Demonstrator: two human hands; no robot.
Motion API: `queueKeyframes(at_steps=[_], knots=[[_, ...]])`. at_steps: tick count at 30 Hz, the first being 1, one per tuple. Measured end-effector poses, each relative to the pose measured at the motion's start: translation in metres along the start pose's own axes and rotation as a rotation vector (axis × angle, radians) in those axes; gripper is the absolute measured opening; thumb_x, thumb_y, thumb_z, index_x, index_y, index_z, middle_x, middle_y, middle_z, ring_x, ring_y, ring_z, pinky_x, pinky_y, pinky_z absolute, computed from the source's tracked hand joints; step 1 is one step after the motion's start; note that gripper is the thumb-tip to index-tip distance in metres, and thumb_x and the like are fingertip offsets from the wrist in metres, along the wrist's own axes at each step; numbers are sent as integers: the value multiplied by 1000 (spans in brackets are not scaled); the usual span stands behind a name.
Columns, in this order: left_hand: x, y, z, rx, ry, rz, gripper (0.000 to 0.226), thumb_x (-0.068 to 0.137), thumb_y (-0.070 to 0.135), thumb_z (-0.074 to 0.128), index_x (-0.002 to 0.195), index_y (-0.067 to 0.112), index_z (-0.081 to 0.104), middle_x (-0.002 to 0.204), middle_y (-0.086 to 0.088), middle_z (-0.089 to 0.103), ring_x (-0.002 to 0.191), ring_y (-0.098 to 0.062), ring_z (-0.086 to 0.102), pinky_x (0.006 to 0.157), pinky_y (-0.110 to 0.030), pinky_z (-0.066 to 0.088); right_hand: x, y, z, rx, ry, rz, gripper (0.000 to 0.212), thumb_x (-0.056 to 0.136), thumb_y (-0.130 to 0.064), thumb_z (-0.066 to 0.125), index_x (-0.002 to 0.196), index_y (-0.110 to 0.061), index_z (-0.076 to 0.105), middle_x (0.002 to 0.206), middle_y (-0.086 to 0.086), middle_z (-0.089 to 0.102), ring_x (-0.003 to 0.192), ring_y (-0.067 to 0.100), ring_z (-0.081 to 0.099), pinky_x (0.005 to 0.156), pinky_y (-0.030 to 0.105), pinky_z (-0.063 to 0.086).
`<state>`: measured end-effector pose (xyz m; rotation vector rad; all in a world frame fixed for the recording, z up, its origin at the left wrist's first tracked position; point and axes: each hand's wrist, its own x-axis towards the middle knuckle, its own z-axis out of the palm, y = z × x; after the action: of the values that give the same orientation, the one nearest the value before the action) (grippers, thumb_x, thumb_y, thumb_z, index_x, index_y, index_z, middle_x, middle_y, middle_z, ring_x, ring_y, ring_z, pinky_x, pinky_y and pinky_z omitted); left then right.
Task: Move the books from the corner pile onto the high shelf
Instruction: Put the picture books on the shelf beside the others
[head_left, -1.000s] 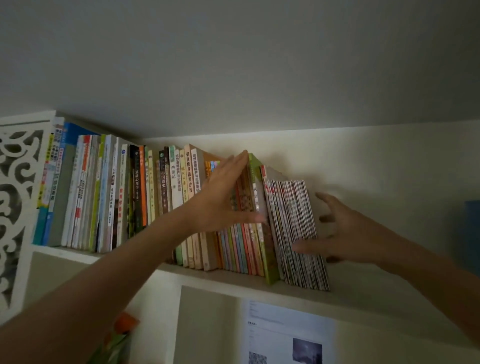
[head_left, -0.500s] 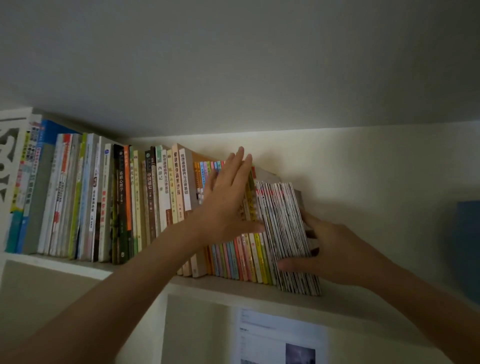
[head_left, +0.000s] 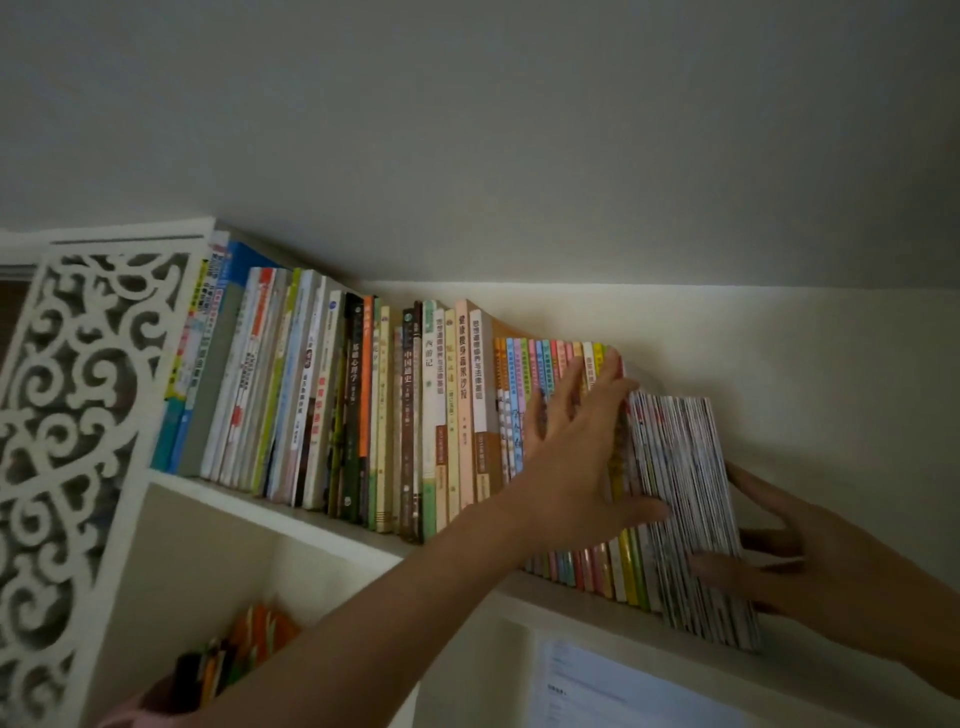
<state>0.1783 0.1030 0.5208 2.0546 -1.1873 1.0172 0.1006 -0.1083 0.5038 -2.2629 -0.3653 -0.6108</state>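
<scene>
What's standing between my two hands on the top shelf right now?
In the head view, a bundle of thin booklets stands upright between the left hand and the right hand.

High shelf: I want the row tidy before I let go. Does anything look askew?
Yes. The bundle of thin booklets at the far right leans left, its foot splayed rightward, gripped by the right hand. The left hand presses flat on the neighbouring spines. Nothing looks damaged.

Bare shelf (head_left: 815, 678) right of thin books (head_left: 685, 509), ceiling (head_left: 467, 130) close above
</scene>
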Motion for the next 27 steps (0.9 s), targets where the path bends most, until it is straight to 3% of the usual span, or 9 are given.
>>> queueKeyframes(at_steps=[3,5,7,11,14,16,19,23,27], knots=[[3,8,-3,34,17,8,108,73,52,75,151,19,9,161,3,-6,146,-16,-17,119,-49,-10,-1,-12,-5,0,-40,27,112,39,-56,89,129,-69,24,113,-27,63,109,4,60,73,27,58],[5,15,-4,-39,32,42,109,74,45,77,153,17,7,161,-3,8,147,-18,2,120,-42,7,11,-21,-14,-142,-29,-68,135,29,-67,88,140,-62,12,135,-27,44,130,1,41,92,30,51],[8,18,-1,-5,46,112,102,75,38,79,151,10,17,155,-9,26,143,-24,19,118,-42,23,25,-33,-21,-203,-58,-140,134,29,-66,89,139,-65,12,140,-33,37,134,-7,32,101,35,47],[16,18,3,126,84,165,89,70,35,82,142,6,38,140,-12,45,129,-26,34,107,-37,31,37,-41,-22,-211,-156,-149,108,41,-37,98,126,-63,38,121,-33,56,107,5,64,68,39,61],[13,20,2,64,85,118,89,70,30,83,142,6,38,142,-13,43,132,-26,34,108,-36,31,36,-40,-19,-221,-163,-149,107,39,-39,96,125,-66,38,117,-30,58,92,14,70,55,38,59],[5,25,3,13,102,83,92,74,26,80,147,6,28,155,-13,26,143,-26,19,118,-36,18,30,-44,-14,-184,-153,-158,110,40,-45,94,127,-69,31,121,-34,53,98,10,68,59,36,60],[-29,43,18,-31,175,6,85,88,22,66,153,14,11,162,-2,0,148,-15,-6,117,-30,-4,14,-39,-8,-173,-89,-190,115,31,-71,85,126,-76,21,127,-43,45,116,-17,48,80,32,58],[-85,53,43,-45,-7,90,56,100,26,48,149,14,26,161,-1,13,147,-13,7,117,-29,2,-8,-16,7,-249,-63,-181,144,23,-85,74,145,-57,2,133,-33,42,119,3,51,84,30,56],[-83,33,22,-29,30,200,43,93,14,58,135,9,49,146,-9,44,137,-19,35,115,-33,27,-11,-49,15,-297,55,-213,145,29,-72,80,148,-45,2,126,-43,29,119,-3,42,96,27,42]])
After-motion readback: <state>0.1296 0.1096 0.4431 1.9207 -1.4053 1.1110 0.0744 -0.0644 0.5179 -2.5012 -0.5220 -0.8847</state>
